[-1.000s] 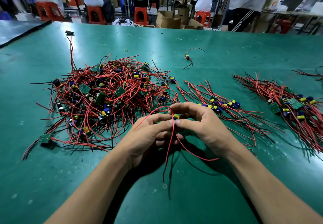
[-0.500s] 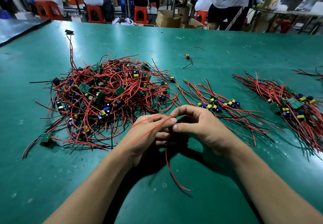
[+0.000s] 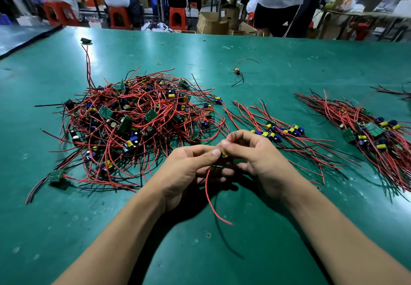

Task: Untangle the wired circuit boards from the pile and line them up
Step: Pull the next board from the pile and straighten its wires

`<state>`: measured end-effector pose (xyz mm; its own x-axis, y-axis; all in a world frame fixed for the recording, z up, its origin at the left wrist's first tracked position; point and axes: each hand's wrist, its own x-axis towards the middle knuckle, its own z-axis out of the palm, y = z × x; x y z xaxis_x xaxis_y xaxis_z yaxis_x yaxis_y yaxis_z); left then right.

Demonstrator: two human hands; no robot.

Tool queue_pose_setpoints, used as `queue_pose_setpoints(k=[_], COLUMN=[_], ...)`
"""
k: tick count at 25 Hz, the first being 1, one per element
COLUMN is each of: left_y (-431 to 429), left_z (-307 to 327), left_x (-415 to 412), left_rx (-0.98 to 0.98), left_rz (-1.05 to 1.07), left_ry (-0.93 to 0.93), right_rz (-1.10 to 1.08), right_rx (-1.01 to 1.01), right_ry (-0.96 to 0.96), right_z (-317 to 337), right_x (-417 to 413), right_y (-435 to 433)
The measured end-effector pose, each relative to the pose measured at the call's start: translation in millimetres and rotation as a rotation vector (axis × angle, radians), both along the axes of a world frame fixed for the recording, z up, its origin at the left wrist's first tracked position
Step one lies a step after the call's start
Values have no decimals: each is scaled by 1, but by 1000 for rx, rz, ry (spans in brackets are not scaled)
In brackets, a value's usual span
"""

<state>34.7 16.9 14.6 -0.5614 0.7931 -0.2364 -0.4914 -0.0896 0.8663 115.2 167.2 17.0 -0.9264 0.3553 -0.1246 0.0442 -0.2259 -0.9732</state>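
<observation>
Both hands meet over the green table, pinching one small circuit board between them: the left hand and the right hand each grip it with curled fingers. Its red wire hangs toward the person. The tangled pile lies left; a lined-up row sits right, beside another bundle.

Both forearms bare, entering from the lower left and lower right corners and converging just below frame centre. The left hand has its thumb on top pointing right, with fingers curled underneath. The right hand has its back to the camera, index finger arched over and down. Fingertips meet at centre, and both hands pinch one wired circuit board between them.
</observation>
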Motion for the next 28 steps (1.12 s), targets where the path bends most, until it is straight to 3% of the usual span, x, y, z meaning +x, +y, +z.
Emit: queue_pose_setpoints(k=[5, 18, 23, 28], left_y=[-2, 4, 4, 1], left_z=[2, 7, 9, 9], left_x=[-1, 6, 9, 9], left_rx=[9, -110, -100, -37], left_rz=[7, 42, 62, 1], left_ry=[18, 173, 118, 86], right_rz=[-187, -59, 86, 126], right_rx=[-75, -14, -94, -5], right_ry=[-50, 49, 58, -60], right_z=[2, -1, -2, -5], right_x=[-3, -5, -3, 1], right_y=[6, -4, 3, 4])
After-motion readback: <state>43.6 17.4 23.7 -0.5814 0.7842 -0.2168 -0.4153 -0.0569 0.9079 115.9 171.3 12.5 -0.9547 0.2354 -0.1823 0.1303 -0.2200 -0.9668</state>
